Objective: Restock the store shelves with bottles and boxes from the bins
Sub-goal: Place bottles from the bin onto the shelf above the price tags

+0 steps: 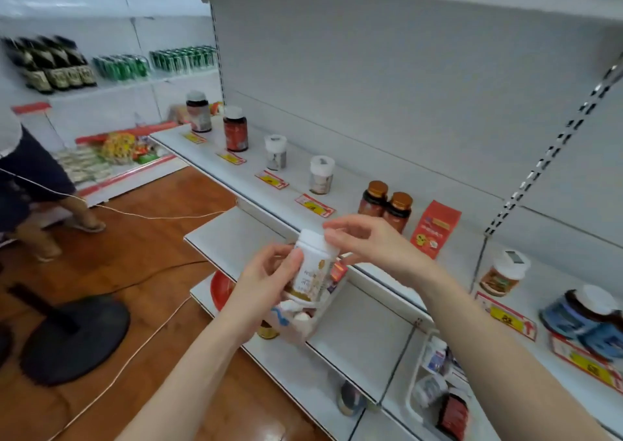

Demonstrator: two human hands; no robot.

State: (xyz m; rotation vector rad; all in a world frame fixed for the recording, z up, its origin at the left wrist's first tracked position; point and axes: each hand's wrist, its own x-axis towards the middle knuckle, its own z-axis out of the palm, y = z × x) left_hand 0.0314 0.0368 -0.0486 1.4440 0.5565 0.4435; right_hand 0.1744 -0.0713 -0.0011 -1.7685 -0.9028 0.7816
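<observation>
bottle: white plastic bottle with a white cap and cream-and-gold label, held in the air in front of the shelf edge, directly above a white plastic bin
bin: sits on the lower shelf with small packs inside; a second white wire bin is further right
left hand: left hand grips the bottle body, thumb across the label, fingers wrapped behind
right hand: right hand has curled fingers pinching the cap rim from the right; the hold looks light
axis: long axis runs cap to base, near vertical
pointing: cap up, base down toward the bin, top leaning slightly right; label faces the camera
handling: likely light, with a stiff wall that won't crush; smooth label could slip; contents may rattle; not fragile
hold: best round the mid-body with one hand; the cap alone is a weak hold if it is loose
target: grey metal shelf above, bare gap left of two amber bottles with brown caps; flat red box just right of them
step: judged mid-transfer, bottle out of the bin but not yet on the shelf
risk: knocking the amber bottles when setting it down
</observation>
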